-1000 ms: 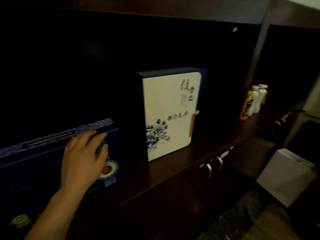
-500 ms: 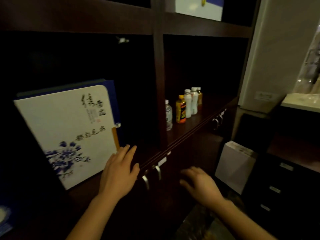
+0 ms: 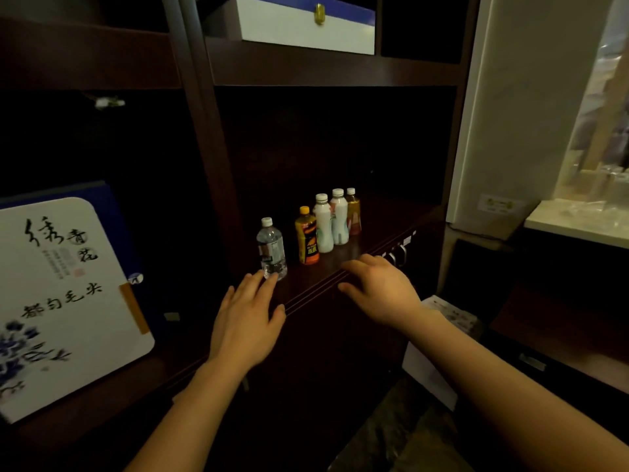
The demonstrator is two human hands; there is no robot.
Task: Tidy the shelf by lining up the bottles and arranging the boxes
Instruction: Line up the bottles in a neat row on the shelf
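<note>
Hovering by water bottle (image 3: 271,248): left hand (image 3: 245,321), right hand (image 3: 381,287) grips wide, empty; clumsy nudge could topple it

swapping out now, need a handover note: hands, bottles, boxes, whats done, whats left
Left hand open, fingertips at the base of the clear water bottle; contact unclear. Right hand open over the shelf edge, holding nothing.
Done: orange bottle, two white bottles, amber bottle stand in a row; water bottle stands apart.
Floral box upright in left bay; white box on the shelf above.
To do: probably bring the water bottle into line.
</note>
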